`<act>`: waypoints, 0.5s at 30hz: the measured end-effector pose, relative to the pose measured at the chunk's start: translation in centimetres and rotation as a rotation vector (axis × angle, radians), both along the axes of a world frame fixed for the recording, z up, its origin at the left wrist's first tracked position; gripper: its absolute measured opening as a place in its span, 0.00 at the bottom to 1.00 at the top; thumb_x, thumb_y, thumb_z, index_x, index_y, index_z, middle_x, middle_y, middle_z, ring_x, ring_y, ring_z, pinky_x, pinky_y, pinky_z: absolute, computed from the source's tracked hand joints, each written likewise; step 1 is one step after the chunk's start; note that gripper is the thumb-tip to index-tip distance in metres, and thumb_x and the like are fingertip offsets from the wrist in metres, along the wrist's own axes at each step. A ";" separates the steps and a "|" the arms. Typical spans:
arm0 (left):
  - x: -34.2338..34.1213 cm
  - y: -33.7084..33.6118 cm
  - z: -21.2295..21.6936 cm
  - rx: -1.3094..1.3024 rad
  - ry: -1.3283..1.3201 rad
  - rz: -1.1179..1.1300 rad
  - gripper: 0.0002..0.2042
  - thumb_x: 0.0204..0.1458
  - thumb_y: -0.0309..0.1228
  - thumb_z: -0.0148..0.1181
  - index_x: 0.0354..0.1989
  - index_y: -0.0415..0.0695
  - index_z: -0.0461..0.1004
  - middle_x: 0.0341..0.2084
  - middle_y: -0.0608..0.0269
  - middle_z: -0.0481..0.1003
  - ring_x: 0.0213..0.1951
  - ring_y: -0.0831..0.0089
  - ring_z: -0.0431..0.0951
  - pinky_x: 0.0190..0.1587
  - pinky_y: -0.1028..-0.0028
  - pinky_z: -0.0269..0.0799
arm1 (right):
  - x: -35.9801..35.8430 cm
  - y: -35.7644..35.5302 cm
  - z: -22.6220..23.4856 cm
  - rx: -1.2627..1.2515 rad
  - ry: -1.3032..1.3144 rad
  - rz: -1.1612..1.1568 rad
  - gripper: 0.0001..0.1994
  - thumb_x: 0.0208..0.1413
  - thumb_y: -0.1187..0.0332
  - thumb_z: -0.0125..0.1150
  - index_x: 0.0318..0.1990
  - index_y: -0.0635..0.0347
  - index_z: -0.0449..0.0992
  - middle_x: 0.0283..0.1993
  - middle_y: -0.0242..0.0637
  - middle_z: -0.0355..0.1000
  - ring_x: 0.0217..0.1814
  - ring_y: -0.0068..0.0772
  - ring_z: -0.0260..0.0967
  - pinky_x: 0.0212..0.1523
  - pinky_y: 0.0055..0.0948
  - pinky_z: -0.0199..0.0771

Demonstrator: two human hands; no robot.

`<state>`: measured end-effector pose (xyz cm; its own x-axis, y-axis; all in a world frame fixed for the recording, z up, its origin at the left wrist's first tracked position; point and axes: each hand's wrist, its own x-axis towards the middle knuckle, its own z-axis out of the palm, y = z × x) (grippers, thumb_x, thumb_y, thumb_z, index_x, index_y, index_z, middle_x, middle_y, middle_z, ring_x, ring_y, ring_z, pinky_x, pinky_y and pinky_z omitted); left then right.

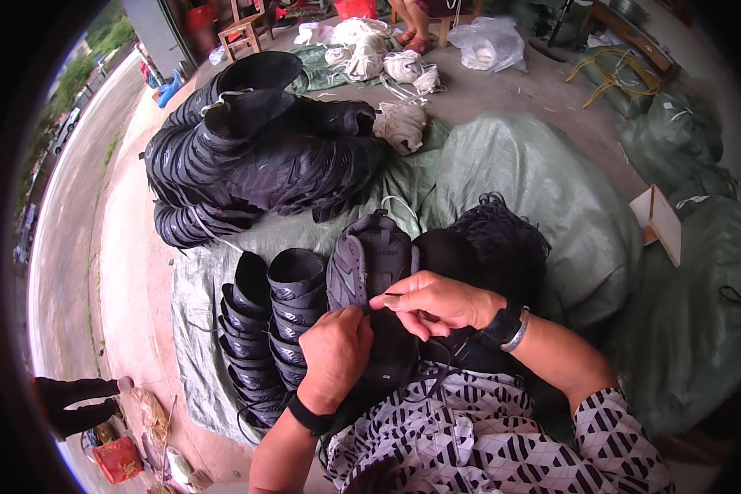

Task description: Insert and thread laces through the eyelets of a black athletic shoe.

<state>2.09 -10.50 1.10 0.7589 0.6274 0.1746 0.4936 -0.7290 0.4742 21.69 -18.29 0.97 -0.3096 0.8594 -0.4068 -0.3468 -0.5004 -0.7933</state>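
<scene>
A black shoe upper [387, 259] with its tongue showing lies in front of me, above my lap. My left hand [336, 354] is closed, its fingertips pinching the upper's near left edge. Close beside those fingertips, my right hand [436, 305] holds thumb and forefinger pressed together, with the other fingers curled. A thin dark bit shows at that pinch, too small to name. To the right of the upper, a bunch of black laces [502, 230] is heaped on dark material.
Two nested stacks of black shoe uppers [296, 276] stand at left; a larger pile [280, 156] lies beyond. Green woven sacks [543, 181] spread beneath and to the right. White cord bundles [366, 53], a wooden chair [243, 33] and another person's feet [416, 41] are at the back.
</scene>
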 end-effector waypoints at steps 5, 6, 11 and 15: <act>-0.9 1.7 -1.6 -0.717 -0.129 0.043 0.08 0.50 0.34 0.55 0.28 0.42 0.73 0.20 0.50 0.74 0.27 0.51 0.75 0.28 0.62 0.69 | 0.2 0.2 -0.5 -0.017 -0.004 0.034 0.22 0.60 0.65 0.46 0.58 0.71 0.62 0.17 0.39 0.70 0.07 0.18 0.57 0.10 0.16 0.57; -0.6 1.2 -1.0 -0.553 -0.085 0.022 0.08 0.50 0.34 0.54 0.27 0.42 0.73 0.20 0.51 0.74 0.27 0.51 0.75 0.29 0.62 0.69 | 0.3 0.1 -0.6 0.002 -0.013 0.049 0.22 0.60 0.65 0.46 0.59 0.71 0.61 0.17 0.38 0.70 0.08 0.18 0.57 0.11 0.16 0.57; -0.2 0.9 0.0 -0.216 -0.009 -0.071 0.09 0.52 0.36 0.55 0.28 0.43 0.73 0.21 0.52 0.74 0.28 0.53 0.77 0.30 0.61 0.71 | 0.6 0.0 0.0 0.008 -0.079 0.081 0.25 0.62 0.62 0.47 0.59 0.73 0.60 0.18 0.37 0.70 0.09 0.17 0.58 0.12 0.15 0.58; -2.1 1.4 -2.8 -0.684 -0.245 -0.073 0.11 0.57 0.34 0.55 0.28 0.38 0.70 0.17 0.69 0.66 0.23 0.81 0.63 0.27 0.78 0.64 | -0.5 0.8 1.5 -0.010 -0.207 0.036 0.18 0.61 0.59 0.49 0.50 0.66 0.71 0.18 0.37 0.71 0.08 0.17 0.59 0.10 0.15 0.56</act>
<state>-0.05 -9.08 -1.73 0.7921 0.6067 -0.0680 0.2765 -0.2572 0.9260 21.17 -17.52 2.51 -0.2492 0.8449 -0.4734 -0.1587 -0.5178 -0.8406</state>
